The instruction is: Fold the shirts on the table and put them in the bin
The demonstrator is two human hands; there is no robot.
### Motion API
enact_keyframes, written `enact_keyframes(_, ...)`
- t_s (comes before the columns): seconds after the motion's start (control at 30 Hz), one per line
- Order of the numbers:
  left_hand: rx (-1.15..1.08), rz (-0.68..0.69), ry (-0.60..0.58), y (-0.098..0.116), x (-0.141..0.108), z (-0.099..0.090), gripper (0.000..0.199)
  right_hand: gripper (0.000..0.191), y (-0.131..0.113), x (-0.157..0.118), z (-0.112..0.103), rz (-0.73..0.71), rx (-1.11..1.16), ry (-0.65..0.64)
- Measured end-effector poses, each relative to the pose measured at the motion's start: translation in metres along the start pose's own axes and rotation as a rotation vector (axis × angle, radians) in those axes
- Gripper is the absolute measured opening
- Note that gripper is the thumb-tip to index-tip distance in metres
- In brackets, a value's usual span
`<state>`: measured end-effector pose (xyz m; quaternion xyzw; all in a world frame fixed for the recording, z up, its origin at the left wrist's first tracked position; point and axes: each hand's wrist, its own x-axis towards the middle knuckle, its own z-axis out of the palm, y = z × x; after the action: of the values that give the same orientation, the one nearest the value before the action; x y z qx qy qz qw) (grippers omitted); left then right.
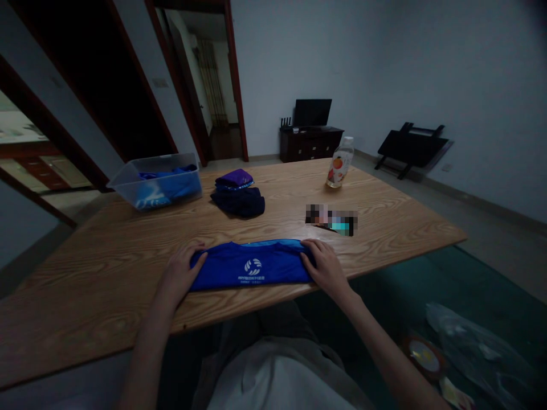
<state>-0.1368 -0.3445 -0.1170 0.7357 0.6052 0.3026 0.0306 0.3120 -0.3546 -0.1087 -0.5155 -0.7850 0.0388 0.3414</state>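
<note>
A blue shirt (222,266) with a white round logo and lettering lies folded into a long band near the table's front edge. Lighter blue cloth shows along its far edge. My left hand (184,270) grips the band's left end, thumb on top and fingers at the far corner. At the right end, my right hand (325,265) holds the cloth the same way, its thumb on the front face. Beyond the shirt sits a small stack of folded clothes, with a purple piece (235,178) above a dark navy one (239,202).
A clear plastic bin (171,191) with blue clothes inside stands at the table's back left. A drink bottle (341,164) is upright at the back right. Nearer lies a phone-like object (331,221), blurred out. The wooden table (106,273) ends just before my lap.
</note>
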Motion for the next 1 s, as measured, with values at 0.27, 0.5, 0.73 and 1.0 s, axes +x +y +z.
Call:
enact_keyframes(0.27,0.131,-0.019,-0.004,0.011,-0.002,-0.005,0.035,0.024,0.013,0.024,-0.015,-0.046,0.083,-0.059)
enact_keyframes(0.5,0.240,-0.089,-0.011,0.014,-0.018,-0.021,0.041,0.038,0.024,0.055,-0.010,-0.101,0.023,-0.085)
enact_keyframes(0.73,0.139,-0.066,-0.082,-0.003,-0.025,-0.047,0.049,0.028,0.015,0.042,-0.007,-0.135,-0.004,-0.110)
enact_keyframes(1.0,0.079,-0.092,-0.081,-0.002,-0.028,-0.053,0.048,0.031,0.015,0.058,-0.001,-0.172,-0.032,-0.102)
